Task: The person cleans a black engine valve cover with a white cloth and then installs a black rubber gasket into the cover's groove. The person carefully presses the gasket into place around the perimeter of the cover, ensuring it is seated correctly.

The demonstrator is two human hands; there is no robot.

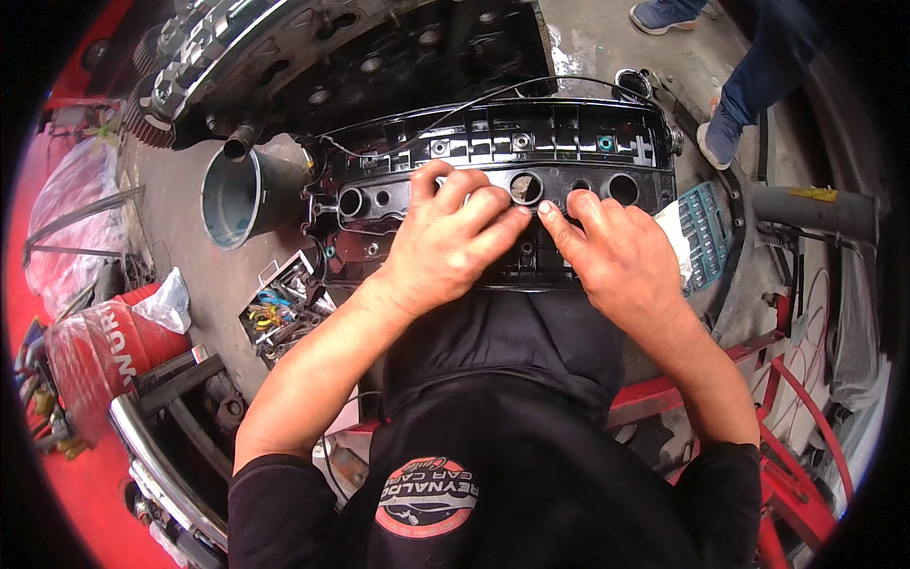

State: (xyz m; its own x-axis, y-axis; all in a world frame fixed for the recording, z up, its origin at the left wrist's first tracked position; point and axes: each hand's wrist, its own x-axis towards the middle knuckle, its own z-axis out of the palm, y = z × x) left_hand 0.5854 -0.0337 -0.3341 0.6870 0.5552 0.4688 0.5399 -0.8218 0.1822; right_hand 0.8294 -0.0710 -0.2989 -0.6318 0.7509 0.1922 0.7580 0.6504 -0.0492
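Note:
A black valve cover (588, 142) lies across my lap with its ribbed inner side up and a row of round holes along its middle. My left hand (450, 228) is closed, its bent fingertips pressed on the cover just left of the central hole. On the other side of that hole, my right hand (616, 242) has curled fingers and its thumb against the same raised strip. Any thin seal under the fingertips is hidden. A thin black cable (474, 98) arches over the cover's far side.
Beyond the cover stands a large engine block (313, 71). A grey bucket (230, 199) and a tray of loose tools (280, 308) are at left, near a red drum (118, 341). At right lie a teal socket case (701, 237) and red metal frame (787, 474). Another person's shoe (720, 137) is at far right.

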